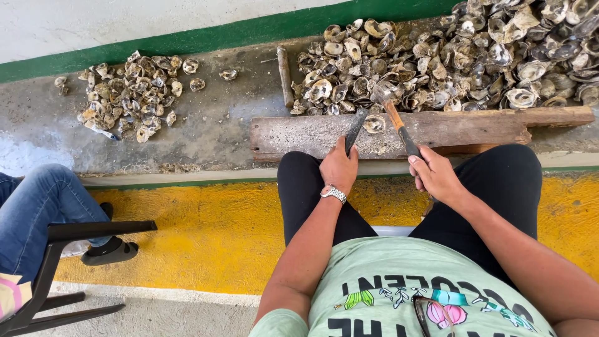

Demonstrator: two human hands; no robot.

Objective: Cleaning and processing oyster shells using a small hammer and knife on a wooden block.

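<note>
My left hand (339,167), with a metal watch on the wrist, grips a dark flat metal blade (355,128) that points at an oyster shell (374,123) lying on a weathered wooden plank (299,134). My right hand (435,176) is shut on the black grip of a hammer (394,115) with an orange-brown shaft; its metal head hangs over the shells just behind the plank. Both hands are above my knees in black trousers.
A big heap of oyster shells (474,56) fills the concrete ledge behind the plank. A smaller pile (134,93) lies at the left. A wooden stick (284,76) lies between them. Another person's jeans-clad leg (37,206) and a black chair (68,249) are at left on the yellow floor.
</note>
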